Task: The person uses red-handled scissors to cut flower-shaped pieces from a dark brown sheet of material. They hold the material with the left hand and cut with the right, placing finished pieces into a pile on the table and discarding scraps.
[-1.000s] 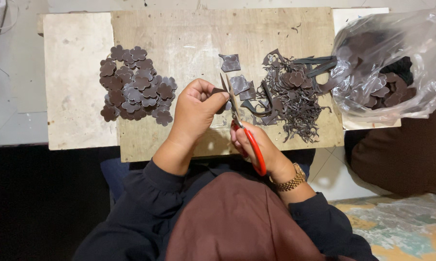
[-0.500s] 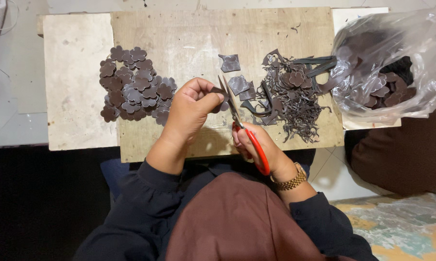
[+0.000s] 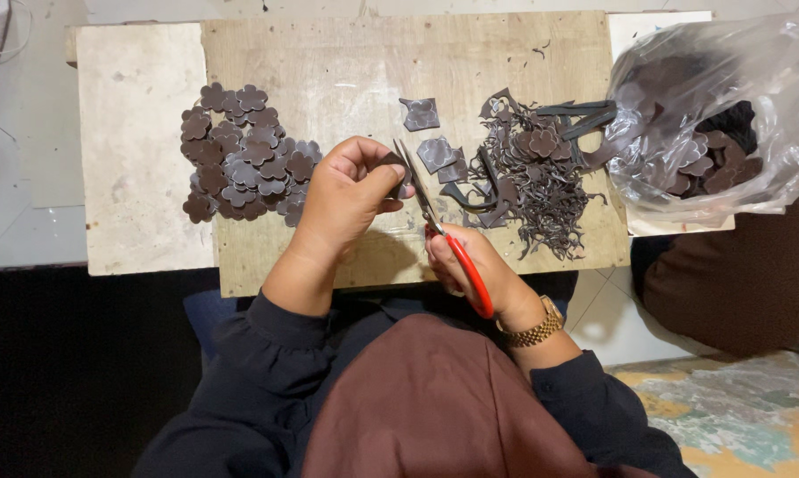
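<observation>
My left hand (image 3: pixel 346 195) pinches a small dark brown piece (image 3: pixel 392 165) between thumb and fingers over the wooden board (image 3: pixel 346 62). My right hand (image 3: pixel 475 270) grips red-handled scissors (image 3: pixel 444 235), whose blades point up and touch the piece. A pile of cut brown flower shapes (image 3: pixel 245 155) lies left of my left hand. To the right of the scissors lie a few uncut brown squares (image 3: pixel 426 133) and a heap of thin brown trimmings (image 3: pixel 537 177).
A clear plastic bag (image 3: pixel 718 115) holding more brown pieces sits at the board's right end. A pale slab (image 3: pixel 134 142) lies under the board's left side. My lap in brown cloth (image 3: pixel 435 398) is below the board's near edge.
My left hand has turned the piece slightly against the scissor blades. The piles and bag have not moved.
</observation>
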`<state>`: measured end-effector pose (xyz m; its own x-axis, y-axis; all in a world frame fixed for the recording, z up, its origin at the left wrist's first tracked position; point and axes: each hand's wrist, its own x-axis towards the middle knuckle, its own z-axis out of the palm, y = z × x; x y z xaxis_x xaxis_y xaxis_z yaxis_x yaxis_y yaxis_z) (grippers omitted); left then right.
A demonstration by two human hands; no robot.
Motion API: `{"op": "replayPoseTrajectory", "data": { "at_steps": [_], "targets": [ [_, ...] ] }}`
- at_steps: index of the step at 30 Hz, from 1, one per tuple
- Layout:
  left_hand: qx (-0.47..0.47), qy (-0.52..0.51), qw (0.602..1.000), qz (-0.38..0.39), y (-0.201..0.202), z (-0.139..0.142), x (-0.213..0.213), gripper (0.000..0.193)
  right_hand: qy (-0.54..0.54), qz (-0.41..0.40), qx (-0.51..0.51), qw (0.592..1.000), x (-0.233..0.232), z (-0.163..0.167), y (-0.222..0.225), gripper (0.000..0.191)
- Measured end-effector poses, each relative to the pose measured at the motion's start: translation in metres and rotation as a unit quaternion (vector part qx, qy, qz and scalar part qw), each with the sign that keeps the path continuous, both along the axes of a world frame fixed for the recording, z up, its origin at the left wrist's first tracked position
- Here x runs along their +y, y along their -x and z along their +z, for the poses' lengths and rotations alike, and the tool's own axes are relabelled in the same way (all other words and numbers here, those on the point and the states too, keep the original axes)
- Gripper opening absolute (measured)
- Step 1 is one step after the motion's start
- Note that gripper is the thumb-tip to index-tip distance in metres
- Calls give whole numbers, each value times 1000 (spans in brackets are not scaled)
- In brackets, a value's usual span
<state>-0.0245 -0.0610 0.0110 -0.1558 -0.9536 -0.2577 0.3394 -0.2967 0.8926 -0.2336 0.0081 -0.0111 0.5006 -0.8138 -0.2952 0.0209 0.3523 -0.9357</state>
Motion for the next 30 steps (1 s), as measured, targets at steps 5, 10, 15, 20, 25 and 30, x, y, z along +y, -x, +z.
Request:
{"op": "replayPoseTrajectory", "data": {
  "at_steps": [5,10,15,20,25,30],
  "targets": [
    [-27,3,1000,-1,1,3,0,12,-5,-32,18,999,1,-3,0,46],
    [-44,61,997,-12,-1,0,1,22,167,-51,140,975,-4,-1,-6,32],
    [-9,43,999,8,1,-3,-1,22,110,-89,166,976,-3,3,-13,27],
    [1,24,1000,14,-1,-6,0,16,95,-59,70,991,-1,-1,-8,26],
    [-12,24,1000,16,4,-11,0,15,65,-24,57,996,1,-2,-7,27],
    [46,14,999,22,6,-13,-1,15,115,-51,73,989,0,-2,-11,33]
  ]
}}
